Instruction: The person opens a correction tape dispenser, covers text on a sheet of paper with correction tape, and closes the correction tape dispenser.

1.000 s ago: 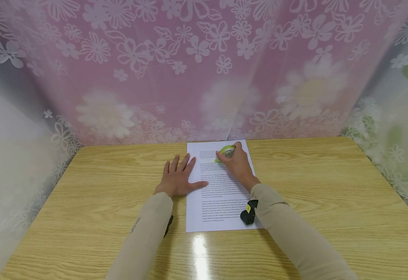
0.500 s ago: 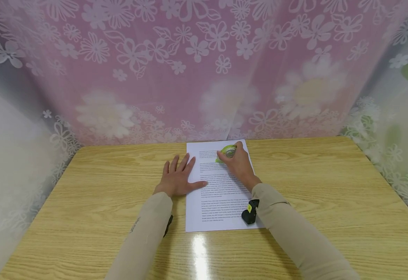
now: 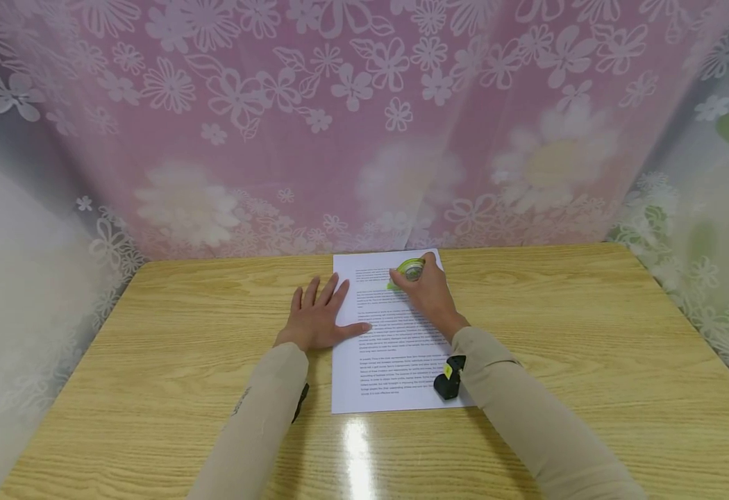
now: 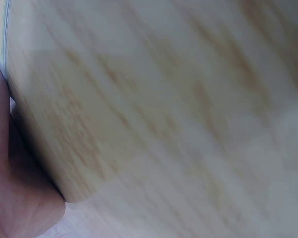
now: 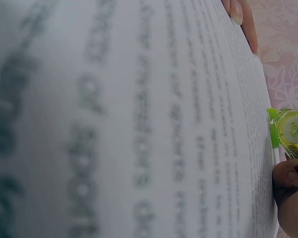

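A printed sheet of paper [image 3: 347, 378] lies on the wooden table. Near the paper's top, my right hand [image 3: 432, 295] pinches a green, see-through correction tape [image 3: 412, 269] between thumb and fingers. Its tip points down at the upper text lines, and in the right wrist view the clear body with its reel [image 5: 293, 126] shows at the right edge. My left hand [image 3: 317, 323] rests flat with spread fingers at the sheet's left side, thumb on the paper. The left wrist view shows mostly blurred wood grain and part of that hand [image 4: 22, 203]. Whether the tip touches the paper is too small to tell.
The wooden table [image 3: 589, 368] stretches to both sides of the sheet. A pink flowered curtain [image 3: 314, 173] hangs along its far edge, with pale curtains at left and right. A black wrist camera [image 3: 448, 380] sits over the sheet's lower right.
My right hand has slid slightly to the right across the upper text, carrying the correction tape. The left hand and the sheet look practically still.
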`<state>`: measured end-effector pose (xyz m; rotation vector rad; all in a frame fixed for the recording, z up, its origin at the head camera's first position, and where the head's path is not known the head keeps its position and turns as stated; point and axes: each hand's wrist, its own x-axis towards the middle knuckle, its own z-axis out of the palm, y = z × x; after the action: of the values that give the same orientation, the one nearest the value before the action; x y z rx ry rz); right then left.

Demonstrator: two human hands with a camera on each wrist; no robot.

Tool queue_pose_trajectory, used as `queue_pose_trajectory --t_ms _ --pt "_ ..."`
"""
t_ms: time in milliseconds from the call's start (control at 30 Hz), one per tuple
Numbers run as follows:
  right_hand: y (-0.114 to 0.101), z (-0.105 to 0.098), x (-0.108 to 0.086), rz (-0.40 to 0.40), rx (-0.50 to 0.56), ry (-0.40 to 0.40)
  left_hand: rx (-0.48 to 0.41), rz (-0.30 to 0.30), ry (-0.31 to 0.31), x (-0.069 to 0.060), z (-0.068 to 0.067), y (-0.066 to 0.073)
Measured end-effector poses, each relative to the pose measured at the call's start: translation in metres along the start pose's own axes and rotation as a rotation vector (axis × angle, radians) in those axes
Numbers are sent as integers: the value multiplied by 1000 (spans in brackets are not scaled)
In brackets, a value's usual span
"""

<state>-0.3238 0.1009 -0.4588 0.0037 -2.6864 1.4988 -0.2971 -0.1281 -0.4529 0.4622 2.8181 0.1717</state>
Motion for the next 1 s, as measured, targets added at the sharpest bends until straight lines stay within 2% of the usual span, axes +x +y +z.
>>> queue_pose_trajectory --t_ms 233,467,767,1000 --pt "1 -2 1 6 -3 3 6 -4 0 -2 -1 1" --pt "5 -3 3 2 -21 28 8 -12 -14 3 4 -3" --pt "5 -6 2 -12 -12 40 15 -8 2 -4 -4 2" --pt "7 -8 2 -3 -20 36 -10 -1 0 0 0 0"
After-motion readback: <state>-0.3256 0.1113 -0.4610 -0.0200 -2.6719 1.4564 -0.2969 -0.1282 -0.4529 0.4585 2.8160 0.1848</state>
